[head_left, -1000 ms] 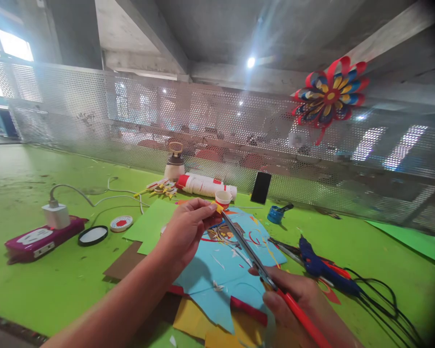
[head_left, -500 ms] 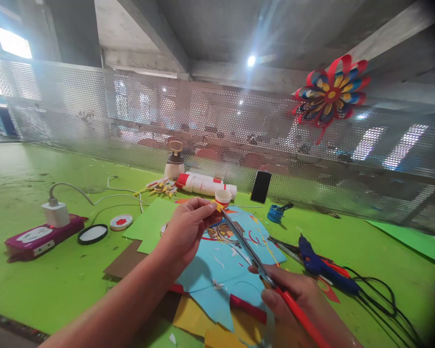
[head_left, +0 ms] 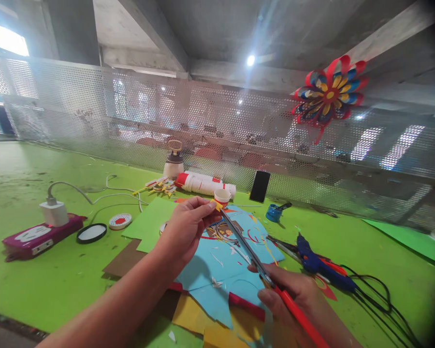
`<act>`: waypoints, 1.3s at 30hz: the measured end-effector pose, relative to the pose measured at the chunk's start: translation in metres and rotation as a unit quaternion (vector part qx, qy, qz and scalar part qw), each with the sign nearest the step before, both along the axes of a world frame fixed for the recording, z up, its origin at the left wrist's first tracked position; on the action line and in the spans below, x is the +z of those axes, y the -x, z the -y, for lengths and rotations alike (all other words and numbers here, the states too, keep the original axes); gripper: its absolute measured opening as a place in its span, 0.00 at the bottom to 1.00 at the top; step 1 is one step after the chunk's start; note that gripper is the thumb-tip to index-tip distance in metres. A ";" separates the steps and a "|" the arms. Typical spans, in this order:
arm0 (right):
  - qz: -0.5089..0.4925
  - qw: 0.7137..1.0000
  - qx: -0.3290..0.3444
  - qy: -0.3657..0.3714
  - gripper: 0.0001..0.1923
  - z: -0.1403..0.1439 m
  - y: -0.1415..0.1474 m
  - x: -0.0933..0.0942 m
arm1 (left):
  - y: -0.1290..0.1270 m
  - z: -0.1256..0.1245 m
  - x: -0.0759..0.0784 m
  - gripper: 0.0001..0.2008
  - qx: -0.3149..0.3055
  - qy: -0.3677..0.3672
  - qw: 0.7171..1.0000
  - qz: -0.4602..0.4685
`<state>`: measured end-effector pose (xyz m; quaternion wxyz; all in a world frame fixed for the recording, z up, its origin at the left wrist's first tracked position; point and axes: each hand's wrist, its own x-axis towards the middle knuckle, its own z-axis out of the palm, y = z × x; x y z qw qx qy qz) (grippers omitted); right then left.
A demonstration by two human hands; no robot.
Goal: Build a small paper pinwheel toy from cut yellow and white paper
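Between the thumb and fingers of my left hand (head_left: pixel 188 222) is pinched a small yellow paper piece (head_left: pixel 218 205). My right hand (head_left: pixel 293 295) grips red-handled scissors (head_left: pixel 244 241), whose blades reach up and left so that their tips meet the yellow piece. From here the blades look nearly closed. Under both hands lies a light blue paper sheet (head_left: pixel 203 270) strewn with thin paper scraps. A white paper cup (head_left: pixel 222 196) with a red band stands just behind the yellow piece.
To the right lie a blue glue gun (head_left: pixel 322 268) with its black cable and a blue jar (head_left: pixel 274 213). A phone (head_left: pixel 260 186) leans upright at the back. Leftward are a purple power strip (head_left: pixel 43 238), a black-rimmed disc (head_left: pixel 91 233) and green paper (head_left: pixel 150 222). A perforated metal screen (head_left: pixel 148 116) borders the table.
Almost nothing differs. The whole view has shifted slightly, while both hands keep their grips and the scissor tips stay at the yellow paper piece.
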<state>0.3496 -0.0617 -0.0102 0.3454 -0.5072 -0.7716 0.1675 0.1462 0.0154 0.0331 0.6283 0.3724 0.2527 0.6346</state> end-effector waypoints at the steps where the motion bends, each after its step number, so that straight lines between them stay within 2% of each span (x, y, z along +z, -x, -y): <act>1: 0.002 1.000 -0.005 -0.006 0.28 0.000 0.000 0.000 | 0.000 0.000 0.000 0.06 0.000 0.000 1.000 -0.001; 5: 0.018 0.999 -0.013 -0.030 0.28 0.001 0.000 -0.003 | 0.000 0.001 0.000 0.06 0.000 -0.001 1.000 -0.002; 12: 0.083 0.996 0.040 -0.007 0.24 -0.006 -0.008 -0.001 | 0.000 -0.001 0.002 0.05 0.007 0.004 1.000 0.008; 15: 0.050 0.998 0.049 0.003 0.25 -0.006 -0.005 -0.002 | 0.003 -0.002 0.003 0.05 0.008 0.001 1.000 0.004; 19: -0.007 1.000 0.017 -0.001 0.28 -0.004 -0.001 -0.005 | 0.008 -0.003 0.005 0.06 0.000 0.001 1.000 -0.012; 22: -0.004 1.000 0.017 -0.004 0.27 -0.003 0.000 -0.003 | 0.010 -0.003 0.006 0.06 -0.020 -0.005 1.000 -0.021; 31: 0.024 0.996 0.085 0.026 0.18 -0.001 -0.004 0.012 | 0.018 -0.007 0.009 0.07 -0.059 -0.022 0.996 -0.065; 36: 0.039 0.995 0.087 0.040 0.18 0.001 -0.005 0.015 | 0.022 -0.008 0.012 0.07 -0.071 -0.020 0.993 -0.088; 39: 0.016 0.997 0.080 0.018 0.17 0.001 -0.004 0.018 | 0.023 -0.009 0.012 0.07 -0.074 -0.024 0.992 -0.100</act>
